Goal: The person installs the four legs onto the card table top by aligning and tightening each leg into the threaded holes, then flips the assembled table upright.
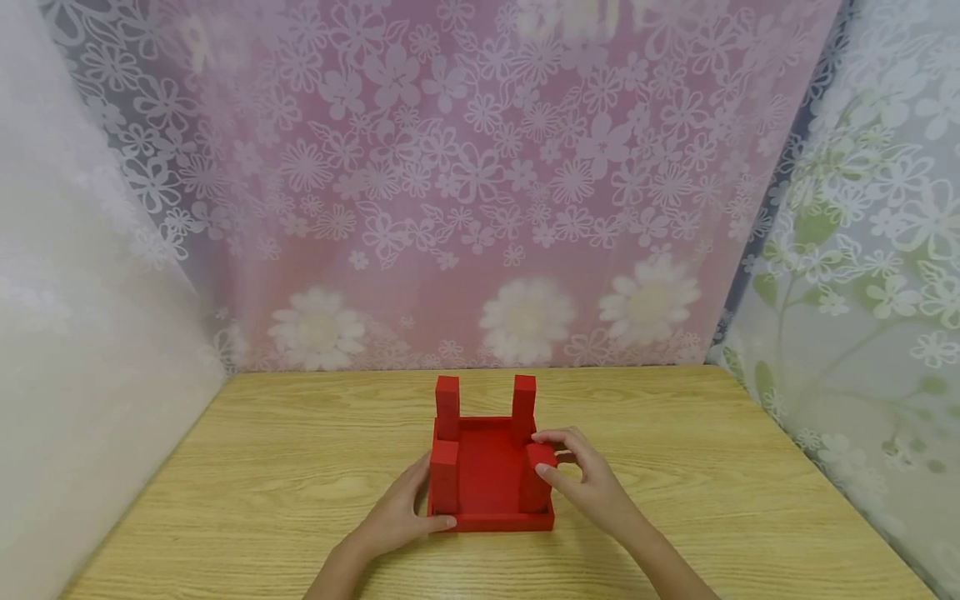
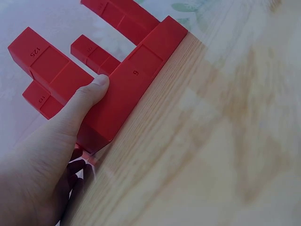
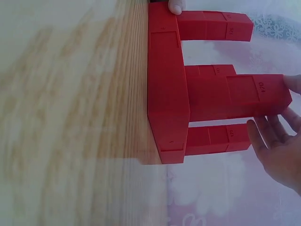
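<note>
A red square base (image 1: 489,468) with a raised rim lies on the table, and a square red post rises at each corner. My left hand (image 1: 397,510) grips the base at its near left corner, its thumb on the front wall and its other fingers behind the left side. Beside that thumb stands the near left post (image 2: 51,63), with the raised number 125. My right hand (image 1: 588,483) holds the top of the near right post (image 3: 244,94), thumb on the near side and fingers round the far side. The far left post (image 1: 447,404) and far right post (image 1: 524,408) stand untouched.
The wood-grain table (image 1: 300,450) extends round the base on all sides. A pink flowered curtain (image 1: 465,208) hangs at its back edge. A pale sheet (image 1: 90,333) is on the left and a flowered sheet (image 1: 855,317) on the right.
</note>
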Demonstrator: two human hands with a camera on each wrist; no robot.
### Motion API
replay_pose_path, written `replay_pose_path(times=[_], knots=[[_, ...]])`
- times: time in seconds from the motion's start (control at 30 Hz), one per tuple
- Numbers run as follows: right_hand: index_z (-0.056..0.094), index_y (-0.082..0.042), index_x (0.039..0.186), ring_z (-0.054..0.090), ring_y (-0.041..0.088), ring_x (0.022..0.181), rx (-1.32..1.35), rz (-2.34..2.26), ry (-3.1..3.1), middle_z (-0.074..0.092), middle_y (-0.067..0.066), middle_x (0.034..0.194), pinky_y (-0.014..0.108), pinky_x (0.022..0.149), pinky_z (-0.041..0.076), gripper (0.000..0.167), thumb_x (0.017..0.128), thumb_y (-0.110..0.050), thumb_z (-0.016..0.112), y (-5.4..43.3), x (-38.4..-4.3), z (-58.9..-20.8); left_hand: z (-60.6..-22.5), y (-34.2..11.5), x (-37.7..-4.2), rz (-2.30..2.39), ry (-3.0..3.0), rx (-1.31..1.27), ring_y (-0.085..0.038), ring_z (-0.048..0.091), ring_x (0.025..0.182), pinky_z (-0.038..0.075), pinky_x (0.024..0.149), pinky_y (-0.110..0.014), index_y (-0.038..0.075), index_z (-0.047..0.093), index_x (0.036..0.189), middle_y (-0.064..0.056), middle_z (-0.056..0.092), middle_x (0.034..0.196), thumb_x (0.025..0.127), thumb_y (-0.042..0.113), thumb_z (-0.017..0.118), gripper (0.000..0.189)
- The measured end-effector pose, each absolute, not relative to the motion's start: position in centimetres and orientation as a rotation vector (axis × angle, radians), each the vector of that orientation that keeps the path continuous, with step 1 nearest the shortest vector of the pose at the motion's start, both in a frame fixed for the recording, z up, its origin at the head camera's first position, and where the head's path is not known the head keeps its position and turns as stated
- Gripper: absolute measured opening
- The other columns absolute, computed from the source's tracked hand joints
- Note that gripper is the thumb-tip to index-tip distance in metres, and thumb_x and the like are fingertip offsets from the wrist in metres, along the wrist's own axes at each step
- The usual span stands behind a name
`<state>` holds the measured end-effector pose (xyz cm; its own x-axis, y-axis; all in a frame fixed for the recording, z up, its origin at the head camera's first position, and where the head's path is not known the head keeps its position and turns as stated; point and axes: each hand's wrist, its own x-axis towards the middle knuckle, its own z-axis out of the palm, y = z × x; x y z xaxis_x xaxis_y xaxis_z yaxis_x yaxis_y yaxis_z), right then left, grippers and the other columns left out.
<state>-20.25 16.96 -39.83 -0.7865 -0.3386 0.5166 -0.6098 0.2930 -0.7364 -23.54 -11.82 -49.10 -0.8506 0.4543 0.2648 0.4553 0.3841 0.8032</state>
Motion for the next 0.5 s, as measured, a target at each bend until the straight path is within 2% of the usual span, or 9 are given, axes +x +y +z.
replay_pose_path(times=[0.13, 0.2, 0.37, 0.43, 0.5], knots=[[0.055, 0.002, 0.114, 0.049, 0.023, 0.09, 0.821, 1.433, -2.305, 0.053, 0.012, 0.104, 0.036, 0.075, 0.047, 0.033, 0.083, 0.002, 0.064, 16.4, -19.2, -38.3, -49.0, -11.8, -23.4, -1.513, -2.618, -0.854, -0.017, 0.027, 0.129, 0.024, 0.101, -0.051, 0.033, 0.018, 0.146, 0.008, 0.028, 0.143, 0.073, 0.045, 0.074, 0.092], [0.053, 0.001, 0.117, 0.049, 0.024, 0.093, 0.846, 1.442, -2.29, 0.053, 0.013, 0.107, 0.036, 0.077, 0.047, 0.035, 0.084, 0.003, 0.063, 16.4, -19.3, -38.4, -49.0, -11.8, -23.4, -1.509, -2.623, -0.849, -0.018, 0.027, 0.129, 0.024, 0.101, -0.052, 0.033, 0.018, 0.146, 0.007, 0.028, 0.143, 0.073, 0.045, 0.074, 0.092], [0.045, -0.001, 0.13, 0.045, 0.02, 0.114, 1.05, 1.701, -2.255, 0.045, 0.02, 0.127, 0.031, 0.09, 0.041, 0.036, 0.095, 0.002, 0.042, 17.4, -20.5, -40.1, -49.0, -11.8, -23.4, -1.509, -2.628, -0.846, -0.018, 0.027, 0.129, 0.025, 0.1, -0.052, 0.033, 0.018, 0.146, 0.007, 0.028, 0.144, 0.073, 0.045, 0.074, 0.092], [0.044, -0.001, 0.132, 0.042, 0.017, 0.118, 1.094, 1.804, -2.259, 0.042, 0.022, 0.131, 0.028, 0.092, 0.039, 0.036, 0.097, 0.002, 0.034, 17.7, -20.8, -40.4, -49.0, -11.8, -23.4, -1.513, -2.628, -0.849, -0.018, 0.027, 0.129, 0.025, 0.1, -0.052, 0.033, 0.018, 0.146, 0.007, 0.027, 0.144, 0.074, 0.045, 0.074, 0.092], [0.044, 0.0, 0.131, 0.043, 0.016, 0.118, 1.114, 1.83, -2.256, 0.042, 0.025, 0.13, 0.027, 0.092, 0.038, 0.037, 0.097, 0.003, 0.031, 17.8, -20.9, -40.5, -49.0, -11.8, -23.4, -1.519, -2.629, -0.85, -0.018, 0.027, 0.129, 0.025, 0.1, -0.052, 0.033, 0.018, 0.146, 0.008, 0.027, 0.144, 0.074, 0.045, 0.074, 0.092]])
